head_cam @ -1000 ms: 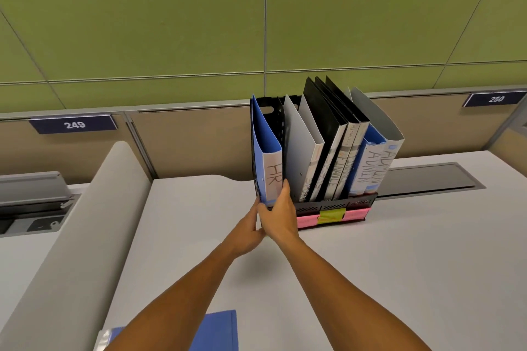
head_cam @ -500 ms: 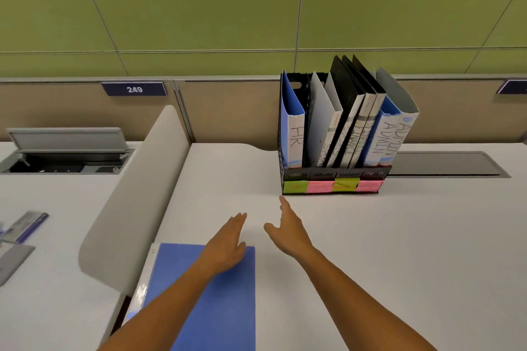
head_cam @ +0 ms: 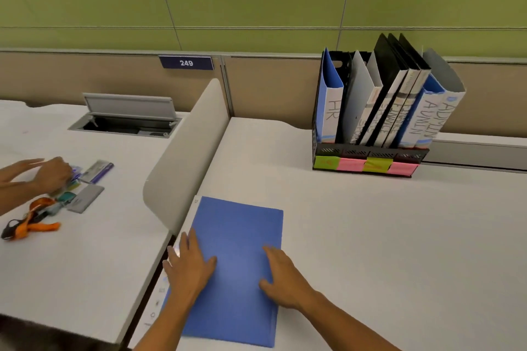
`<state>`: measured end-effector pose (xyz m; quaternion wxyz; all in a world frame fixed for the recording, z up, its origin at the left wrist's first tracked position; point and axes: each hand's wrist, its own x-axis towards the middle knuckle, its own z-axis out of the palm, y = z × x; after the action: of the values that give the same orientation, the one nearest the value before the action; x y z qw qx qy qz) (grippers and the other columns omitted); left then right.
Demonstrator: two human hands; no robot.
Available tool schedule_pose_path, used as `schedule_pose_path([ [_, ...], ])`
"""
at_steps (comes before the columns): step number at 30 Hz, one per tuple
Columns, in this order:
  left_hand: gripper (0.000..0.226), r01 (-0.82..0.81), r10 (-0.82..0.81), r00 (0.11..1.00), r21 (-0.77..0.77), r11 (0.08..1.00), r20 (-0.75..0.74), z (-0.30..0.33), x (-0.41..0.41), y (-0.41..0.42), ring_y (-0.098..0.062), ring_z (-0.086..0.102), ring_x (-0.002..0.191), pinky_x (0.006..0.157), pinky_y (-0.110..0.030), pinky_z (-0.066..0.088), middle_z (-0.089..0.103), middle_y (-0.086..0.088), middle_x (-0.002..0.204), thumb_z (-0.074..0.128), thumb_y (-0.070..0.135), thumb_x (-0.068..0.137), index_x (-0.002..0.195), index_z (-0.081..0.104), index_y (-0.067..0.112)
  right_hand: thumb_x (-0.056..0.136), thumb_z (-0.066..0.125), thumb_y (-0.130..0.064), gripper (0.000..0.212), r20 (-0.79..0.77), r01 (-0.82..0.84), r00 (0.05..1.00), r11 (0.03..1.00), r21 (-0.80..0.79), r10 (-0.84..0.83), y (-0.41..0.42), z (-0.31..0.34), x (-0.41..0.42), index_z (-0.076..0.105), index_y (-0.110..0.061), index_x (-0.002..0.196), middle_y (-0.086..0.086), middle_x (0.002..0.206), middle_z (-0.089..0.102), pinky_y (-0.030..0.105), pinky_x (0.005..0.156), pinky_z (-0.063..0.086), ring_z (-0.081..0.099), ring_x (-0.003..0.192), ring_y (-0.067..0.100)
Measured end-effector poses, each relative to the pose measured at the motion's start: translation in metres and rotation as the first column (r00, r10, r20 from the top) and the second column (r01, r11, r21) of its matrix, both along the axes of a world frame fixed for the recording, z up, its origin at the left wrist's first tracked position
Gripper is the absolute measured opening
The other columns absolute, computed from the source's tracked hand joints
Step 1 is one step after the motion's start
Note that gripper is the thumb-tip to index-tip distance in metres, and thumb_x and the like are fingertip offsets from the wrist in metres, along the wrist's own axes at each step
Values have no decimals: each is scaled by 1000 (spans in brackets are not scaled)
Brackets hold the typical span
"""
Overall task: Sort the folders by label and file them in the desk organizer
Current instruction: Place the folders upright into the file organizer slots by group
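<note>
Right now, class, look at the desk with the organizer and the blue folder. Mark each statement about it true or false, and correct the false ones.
1. Both hands, the left hand and the right hand, rest flat on the blue folder. True.
2. The blue folder stands upright in the desk organizer. False: it lies flat on the desk, apart from the organizer.
3. The folder marked HR sits at the organizer's left end. True.
4. The organizer's front carries only pink sticky notes. False: green and pink notes alternate.
5. The ADMIN folders sit at the organizer's right end. True.
</note>
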<state>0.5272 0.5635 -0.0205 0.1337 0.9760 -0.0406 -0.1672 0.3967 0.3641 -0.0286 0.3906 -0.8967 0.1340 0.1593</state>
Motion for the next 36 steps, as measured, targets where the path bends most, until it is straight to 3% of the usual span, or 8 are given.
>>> schedule_pose_path([
  [5, 110, -164, 157, 986, -121, 979, -63, 6, 2, 19, -41, 48, 133, 107, -55, 41, 31, -12, 160, 74, 55, 79, 157, 11, 11, 96, 50, -41, 79, -76, -82, 994, 994, -77, 76, 24, -8, -12, 5, -27, 160, 2, 168, -5, 42, 123, 15, -16, 152, 31],
  [7, 96, -286, 235, 953, -315, 905, -190, 12, 8, 25, -37, 61, 116, 103, -55, 46, 59, -10, 134, 77, 52, 66, 143, 35, 12, 94, 50, -43, 81, -90, -78, 993, 993, -87, 70, 27, -10, -14, 5, -28, 160, 4, 168, -8, 44, 123, 12, -19, 152, 32],
  [11, 47, -409, 228, 899, -532, 741, -374, 28, 11, 25, -26, 72, 85, 81, -45, 60, 71, -4, 97, 80, 25, 78, 113, 56, 7, 94, 53, -44, 82, -82, -9, 997, 999, -45, 5, 21, -8, -15, 5, -29, 160, 4, 168, -7, 46, 124, 11, -17, 152, 32],
  [17, 48, -489, -109, 774, -699, 522, -623, 66, 5, 12, -39, 73, 100, 78, -50, 62, 75, -16, 113, 77, 16, 83, 124, 54, 13, 94, 53, -53, 83, -48, 137, 990, 989, 55, -135, 4, 7, -15, 9, -29, 159, 3, 168, -1, 47, 122, 16, -6, 154, 31],
  [23, 65, -177, -362, 846, -845, 504, -393, 127, -21, -27, -37, 72, 104, 88, -51, 60, 73, -11, 118, 89, 36, 70, 126, 59, 22, 95, 54, -57, 77, 33, 303, 947, 926, 224, -318, -10, 41, -11, 18, -32, 158, -6, 164, 25, 37, 115, 34, 31, 147, 20],
  [26, 53, -31, -338, 909, -850, 526, -242, 154, -36, -48, -31, 75, 97, 85, -47, 62, 76, -4, 109, 87, 35, 72, 120, 65, 27, 91, 58, -60, 79, 62, 416, 886, 848, 329, -459, -19, 70, -10, 25, -32, 156, -6, 162, 29, 41, 111, 44, 36, 145, 21],
  [31, 52, 193, -332, 943, -789, 583, -14, 185, -66, -79, -24, 72, 98, 86, -37, 62, 72, 5, 117, 79, 20, 85, 132, 60, 31, 74, 62, -78, 93, 15, 446, 783, 577, 684, -622, -29, 142, -17, 28, -42, 153, -6, 156, 36, 41, 75, 63, 49, 133, 29],
  [36, 60, 379, -269, 925, -678, 630, 267, 199, -107, -116, -16, 68, 101, 98, -27, 56, 70, 7, 121, 79, 36, 83, 137, 56, 27, 45, 64, -95, 103, 157, 407, 667, 532, 742, -728, -27, 186, -37, 37, -54, 136, -13, 136, 55, 37, 75, 63, 64, 114, 22],
])
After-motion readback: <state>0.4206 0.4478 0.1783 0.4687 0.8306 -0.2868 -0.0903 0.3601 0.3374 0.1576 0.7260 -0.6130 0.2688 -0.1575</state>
